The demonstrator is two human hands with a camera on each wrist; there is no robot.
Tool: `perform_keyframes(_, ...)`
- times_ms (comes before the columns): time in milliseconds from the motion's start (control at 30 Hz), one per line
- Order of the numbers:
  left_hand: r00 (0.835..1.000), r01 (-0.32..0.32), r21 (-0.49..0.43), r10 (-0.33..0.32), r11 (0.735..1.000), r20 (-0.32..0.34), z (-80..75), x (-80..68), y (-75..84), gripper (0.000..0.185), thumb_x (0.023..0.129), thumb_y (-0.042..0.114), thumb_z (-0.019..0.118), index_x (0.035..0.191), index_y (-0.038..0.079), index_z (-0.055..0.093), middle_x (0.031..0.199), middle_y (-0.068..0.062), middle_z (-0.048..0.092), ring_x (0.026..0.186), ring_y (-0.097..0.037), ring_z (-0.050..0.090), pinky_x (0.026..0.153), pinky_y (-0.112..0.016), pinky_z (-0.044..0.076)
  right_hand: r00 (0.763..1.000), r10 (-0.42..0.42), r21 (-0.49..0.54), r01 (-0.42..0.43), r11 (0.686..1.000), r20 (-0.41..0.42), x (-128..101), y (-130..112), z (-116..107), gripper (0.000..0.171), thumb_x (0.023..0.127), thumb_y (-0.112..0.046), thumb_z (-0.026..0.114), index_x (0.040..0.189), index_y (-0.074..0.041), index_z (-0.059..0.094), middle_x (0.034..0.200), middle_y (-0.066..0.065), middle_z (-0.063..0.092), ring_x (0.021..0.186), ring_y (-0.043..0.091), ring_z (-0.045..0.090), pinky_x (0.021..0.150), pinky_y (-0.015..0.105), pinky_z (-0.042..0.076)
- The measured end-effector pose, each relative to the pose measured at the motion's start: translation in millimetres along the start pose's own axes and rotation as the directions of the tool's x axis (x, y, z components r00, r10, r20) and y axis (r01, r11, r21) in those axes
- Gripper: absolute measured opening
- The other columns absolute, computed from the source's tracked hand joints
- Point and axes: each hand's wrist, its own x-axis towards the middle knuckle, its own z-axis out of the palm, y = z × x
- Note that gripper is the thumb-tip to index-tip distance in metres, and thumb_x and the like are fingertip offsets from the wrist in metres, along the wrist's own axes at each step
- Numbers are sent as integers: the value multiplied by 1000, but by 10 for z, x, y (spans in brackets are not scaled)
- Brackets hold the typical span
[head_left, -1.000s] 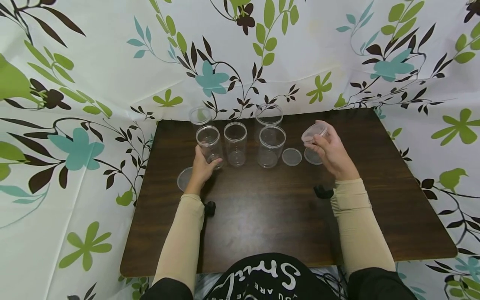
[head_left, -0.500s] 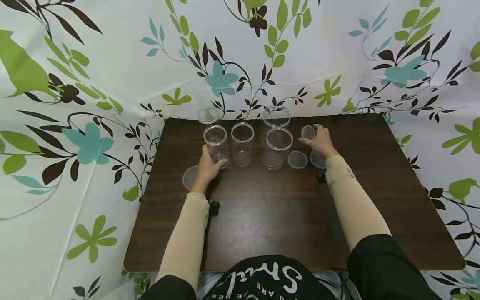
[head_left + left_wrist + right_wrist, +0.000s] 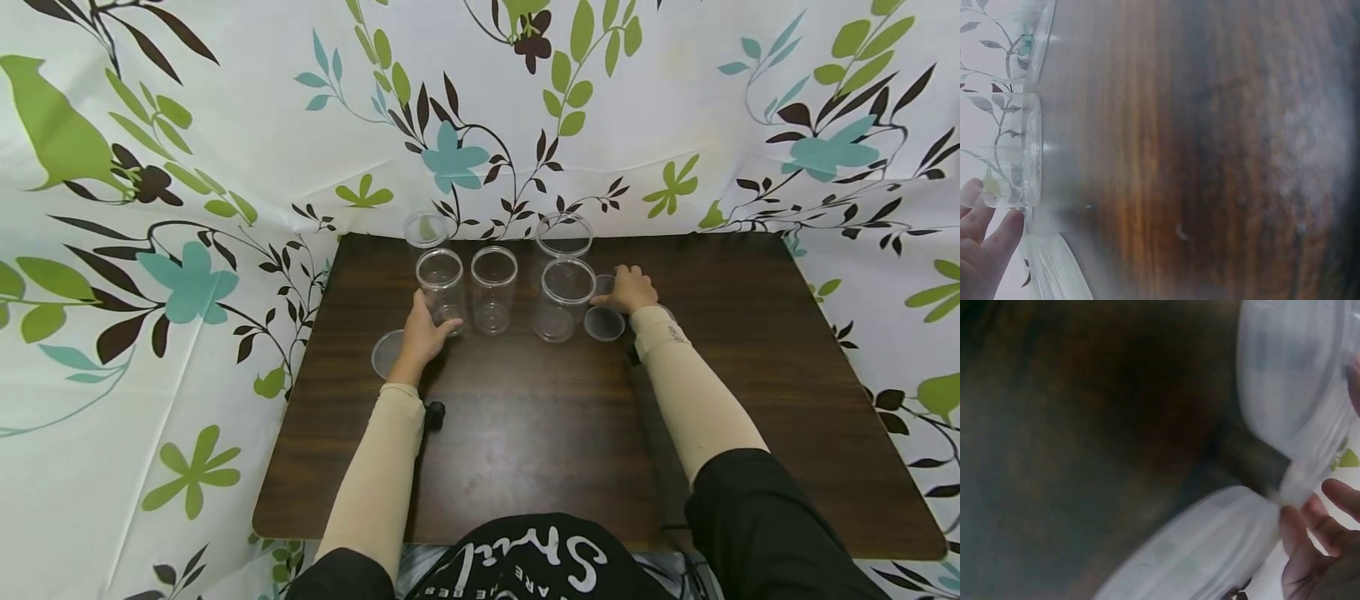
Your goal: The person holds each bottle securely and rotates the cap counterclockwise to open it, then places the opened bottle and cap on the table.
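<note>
My left hand (image 3: 423, 340) grips a clear jar (image 3: 441, 285) low on its side, thumb at the front right; in the left wrist view the thumb and fingers show at the jar's bottom end (image 3: 1032, 150). On the right, my right hand (image 3: 632, 290) holds a clear round lid (image 3: 604, 284) by its edge, low over the table beside a tall jar (image 3: 555, 312). The right wrist view shows this lid (image 3: 1291, 369) blurred at the fingers, with another lid (image 3: 1204, 544) below it.
One more clear jar (image 3: 492, 292) stands between the others, and two (image 3: 424, 227) are at the back against the patterned cloth (image 3: 285, 100). Round lids lie on the dark wooden table (image 3: 525, 450): one (image 3: 387, 353) left of my left hand, one (image 3: 604, 324) near my right.
My right hand has moved left and down with the lid, turning it from tilted in the air to low behind another lid. My left hand stays on its jar. The head view has shifted slightly.
</note>
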Motion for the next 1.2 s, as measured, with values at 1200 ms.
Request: perform_keyframes(1200,984,139,215,-159,967,80,-518,161,2,69,90,4,60,154,2,33,154,-24,39,139,-43,39,110,-58,35,993,-21,287,54,957,-116,-728,57,-151,93,99,-58,54,159,3,17,156,36,17,141,56,19,109,70,24)
